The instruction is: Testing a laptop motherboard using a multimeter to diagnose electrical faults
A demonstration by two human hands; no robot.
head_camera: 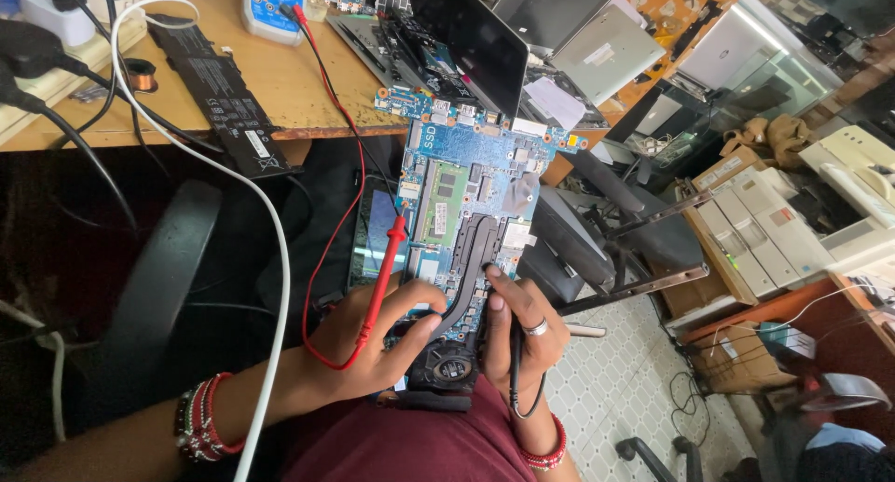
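Observation:
A blue laptop motherboard [471,179] with a black heat pipe and fan leans from my lap up to the desk edge. My left hand [373,337] grips the board's lower left corner and holds a red multimeter probe [387,268] along its left edge, tip pointing up. My right hand [522,328], wearing a ring, holds a black probe [514,351] against the board's lower right part near the heat pipe. Both wrists wear red bead bracelets.
A wooden desk [308,90] carries a flat black battery [219,95], a blue multimeter [273,5], opened laptops [471,34] and a power strip [56,62]. A white cable [280,258] crosses my left arm. Black chairs, printers [774,221] and cardboard boxes stand right.

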